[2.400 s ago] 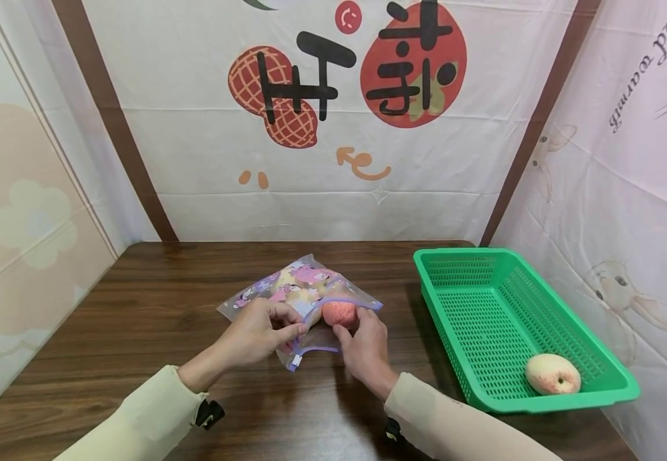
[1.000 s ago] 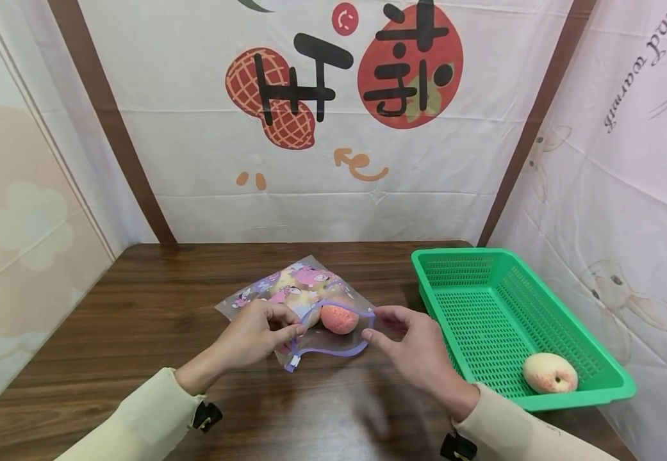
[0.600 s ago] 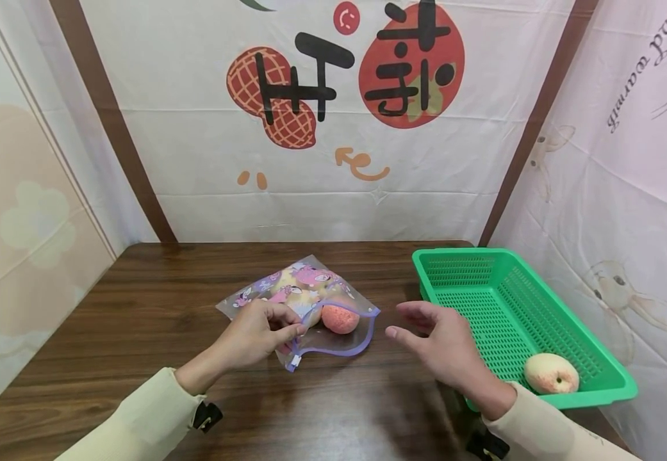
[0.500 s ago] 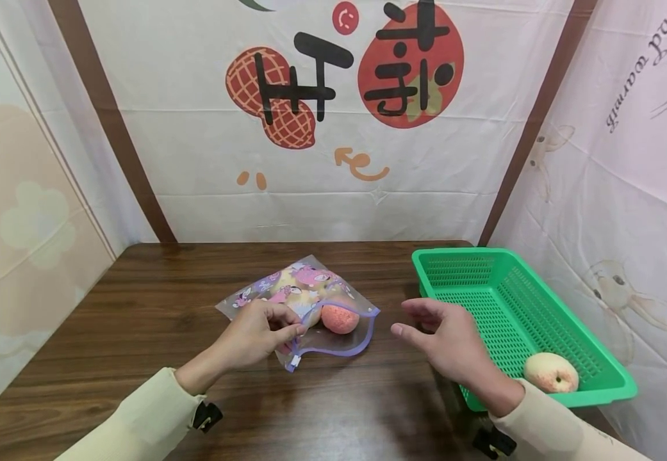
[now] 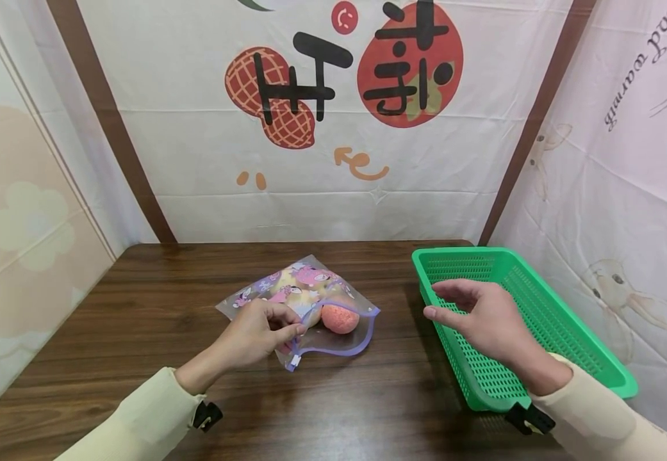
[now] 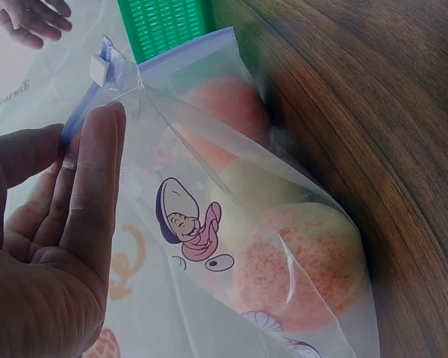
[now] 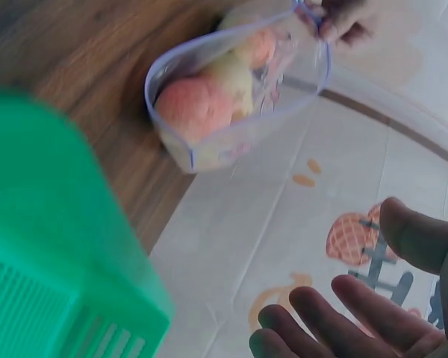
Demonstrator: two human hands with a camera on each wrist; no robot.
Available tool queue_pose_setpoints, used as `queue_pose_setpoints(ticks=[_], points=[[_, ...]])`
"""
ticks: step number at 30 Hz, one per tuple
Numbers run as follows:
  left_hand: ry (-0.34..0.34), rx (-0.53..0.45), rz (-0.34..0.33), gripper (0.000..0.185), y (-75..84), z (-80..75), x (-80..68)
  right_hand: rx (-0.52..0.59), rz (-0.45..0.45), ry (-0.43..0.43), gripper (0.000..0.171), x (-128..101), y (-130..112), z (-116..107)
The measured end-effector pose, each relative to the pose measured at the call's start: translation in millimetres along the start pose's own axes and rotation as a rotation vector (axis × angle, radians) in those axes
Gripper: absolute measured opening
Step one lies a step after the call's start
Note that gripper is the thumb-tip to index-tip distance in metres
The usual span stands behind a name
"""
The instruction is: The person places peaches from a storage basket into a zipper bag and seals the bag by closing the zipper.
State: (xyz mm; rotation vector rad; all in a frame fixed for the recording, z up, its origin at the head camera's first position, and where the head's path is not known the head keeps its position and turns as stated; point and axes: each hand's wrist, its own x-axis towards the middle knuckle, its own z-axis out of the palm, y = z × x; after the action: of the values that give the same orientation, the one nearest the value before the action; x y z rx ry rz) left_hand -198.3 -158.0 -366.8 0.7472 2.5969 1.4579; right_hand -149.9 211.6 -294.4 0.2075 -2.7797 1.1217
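Left hand [image 5: 258,333] pinched the near rim of the zip bag [image 5: 301,307], holding its mouth open on the table [image 5: 154,301]. Peaches [image 5: 340,318] already sat inside, one at the mouth. Right hand [image 5: 483,317] hovered empty over the green basket [image 5: 541,320], fingers loose, gripping nothing. Any basket fruit was hidden by that hand. Bag was unsealed, so packing looked partly done.
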Motion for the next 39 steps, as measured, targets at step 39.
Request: queue_pose_setpoints(ticks=[39], points=[[-0.006,-0.013,0.002,0.014,0.1,-1.1,-0.5,-0.263,0.057,-0.323,0.066,12,126,-99]])
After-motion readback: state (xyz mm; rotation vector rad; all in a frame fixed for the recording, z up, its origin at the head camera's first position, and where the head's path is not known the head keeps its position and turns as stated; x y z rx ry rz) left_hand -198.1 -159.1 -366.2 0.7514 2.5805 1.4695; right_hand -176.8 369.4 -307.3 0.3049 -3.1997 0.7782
